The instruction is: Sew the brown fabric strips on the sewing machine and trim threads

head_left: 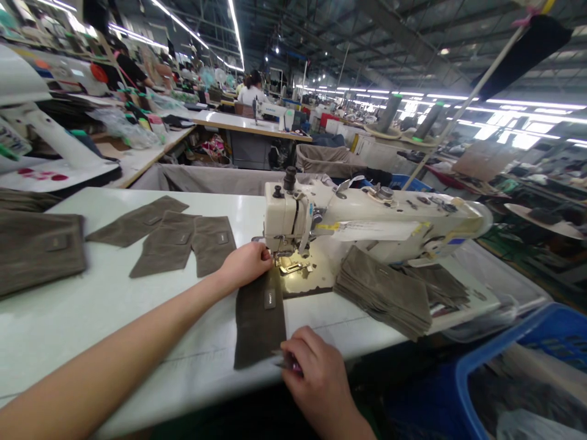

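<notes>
Head view: the left hand (247, 264) is up by the needle area of a cream industrial sewing machine (348, 206), fingers curled and pressed together at the far end of a dark olive-brown fabric panel (259, 333) — can't tell if cloth is pinched between them. Panel lies flat on the white sewing table (192, 327), long side running from the machine head toward the near table edge, small label (269, 299) facing up. Right hand (316, 374) is at the panel's near right corner, thumb and fingers closed around a small pointed tool (293, 362), partly hidden, pinkish-purple bit showing; tip just beside the cloth, contact unclear. Lamp lights the metal bed plate (316, 278) right of the panel. Under the machine arm, a fanned stack of matching pieces (383, 290), with more pieces (443, 286) behind it. Left of the hand, three loose labelled pieces (167, 244) lie near each other, overlapping in part; a thicker pile (34, 263) sits at the far left. Blue plastic basket (463, 382) at lower right, below table level — clear plastic inside. Background: a person in a white top (251, 96) near another sewing machine (274, 112), ceiling strip lights overhead.
</notes>
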A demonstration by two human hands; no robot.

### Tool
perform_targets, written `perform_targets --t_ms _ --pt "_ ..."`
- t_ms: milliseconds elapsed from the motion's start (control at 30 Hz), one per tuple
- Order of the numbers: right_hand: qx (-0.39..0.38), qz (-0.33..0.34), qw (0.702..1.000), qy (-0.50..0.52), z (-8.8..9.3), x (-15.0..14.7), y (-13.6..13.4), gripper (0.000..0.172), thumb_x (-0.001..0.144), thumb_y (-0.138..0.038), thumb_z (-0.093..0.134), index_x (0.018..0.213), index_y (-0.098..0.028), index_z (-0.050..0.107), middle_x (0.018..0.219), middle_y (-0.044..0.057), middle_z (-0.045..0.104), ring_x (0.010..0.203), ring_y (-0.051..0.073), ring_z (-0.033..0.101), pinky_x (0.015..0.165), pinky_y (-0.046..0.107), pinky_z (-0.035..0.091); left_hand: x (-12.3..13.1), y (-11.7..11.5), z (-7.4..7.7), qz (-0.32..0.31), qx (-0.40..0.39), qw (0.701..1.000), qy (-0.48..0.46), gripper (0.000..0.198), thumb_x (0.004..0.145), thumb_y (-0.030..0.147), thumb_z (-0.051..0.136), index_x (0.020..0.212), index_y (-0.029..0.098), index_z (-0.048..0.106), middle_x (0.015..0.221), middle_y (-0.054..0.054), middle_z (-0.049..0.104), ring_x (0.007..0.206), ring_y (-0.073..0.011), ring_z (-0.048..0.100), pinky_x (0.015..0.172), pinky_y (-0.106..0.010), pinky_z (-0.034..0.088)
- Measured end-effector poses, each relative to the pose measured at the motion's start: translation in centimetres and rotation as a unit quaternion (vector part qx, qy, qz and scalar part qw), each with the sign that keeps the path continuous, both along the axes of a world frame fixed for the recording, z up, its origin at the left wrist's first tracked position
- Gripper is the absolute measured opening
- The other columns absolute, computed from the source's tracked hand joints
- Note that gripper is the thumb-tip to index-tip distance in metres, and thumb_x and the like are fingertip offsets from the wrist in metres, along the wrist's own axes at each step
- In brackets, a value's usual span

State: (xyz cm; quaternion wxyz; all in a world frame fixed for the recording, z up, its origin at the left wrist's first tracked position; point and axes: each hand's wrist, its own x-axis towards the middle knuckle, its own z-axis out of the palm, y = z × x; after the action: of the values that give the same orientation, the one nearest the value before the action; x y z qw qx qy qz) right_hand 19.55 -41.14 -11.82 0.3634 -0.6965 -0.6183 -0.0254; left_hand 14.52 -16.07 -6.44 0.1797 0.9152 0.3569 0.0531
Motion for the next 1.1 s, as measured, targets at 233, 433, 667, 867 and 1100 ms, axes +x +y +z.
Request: perform_targets --t_ms 233,433,667,867,1100 --pt "-0.021 -0.004 1.000 0.003 0.6 0.0 0.3 0.026 0.071 -0.003 0.055 0.087 -0.023 0.063 0.082 0.000 0.063 0.070 0.016 0.060 0.059 0.026 0.038 -0.2 0.1 0.2 -0.011 0.042 0.999 0.008 0.019 0.087 0.033 0.055 0.078 0.019 0.066 0.083 -0.007 0.072 0.074 -0.0229 0.067 0.060 -0.029 0.044" --pt "-0.038 0.002 0.999 0.004 0.9 0.0 -0.1 0.032 0.070 -0.003 0.059 0.094 -0.022 0.067 0.085 0.001 0.062 0.071 0.016 0.060 0.060 0.026 0.039 -3.9 -4.2 0.5 -0.092 0.217 0.969 -0.072 0.022 0.092 0.022 0.053 0.109 0.014 0.066 0.120 -0.019 0.065 0.113 -0.0357 0.058 0.099 -0.054 0.044" --pt "-0.104 0.044 0.992 -0.051 0.6 0.6 -1.4 0.052 0.072 -0.009 0.060 0.121 -0.021 0.066 0.085 0.003 0.065 0.073 0.019 0.060 0.061 0.030 0.039 -10.4 -10.2 -1.2 -0.391 0.157 0.899 -0.117 0.032 0.093 0.011 0.044 0.117 0.016 0.065 0.113 -0.010 0.072 0.103 -0.0251 0.065 0.086 -0.037 0.057" --pt "-0.143 0.042 0.987 -0.061 1.1 0.9 -0.8 0.049 0.074 -0.011 0.060 0.121 -0.022 0.066 0.086 0.004 0.066 0.075 0.019 0.060 0.063 0.030 0.039 -10.9 -10.0 -2.0 -0.413 0.211 0.882 -0.083 0.039 0.091 0.012 0.046 0.127 0.010 0.060 0.123 -0.014 0.070 0.114 -0.0309 0.064 0.091 -0.043 0.058" --pt "-0.167 0.022 0.984 -0.053 1.7 1.2 0.6 0.044 0.075 -0.011 0.058 0.116 -0.024 0.068 0.087 0.003 0.066 0.079 0.019 0.061 0.065 0.030 0.039 -9.9 -9.2 -1.2 -0.403 0.181 0.892 -0.096 0.034 0.095 0.013 0.041 0.121 0.013 0.063 0.117 -0.013 0.071 0.108 -0.0284 0.065 0.090 -0.042 0.060"
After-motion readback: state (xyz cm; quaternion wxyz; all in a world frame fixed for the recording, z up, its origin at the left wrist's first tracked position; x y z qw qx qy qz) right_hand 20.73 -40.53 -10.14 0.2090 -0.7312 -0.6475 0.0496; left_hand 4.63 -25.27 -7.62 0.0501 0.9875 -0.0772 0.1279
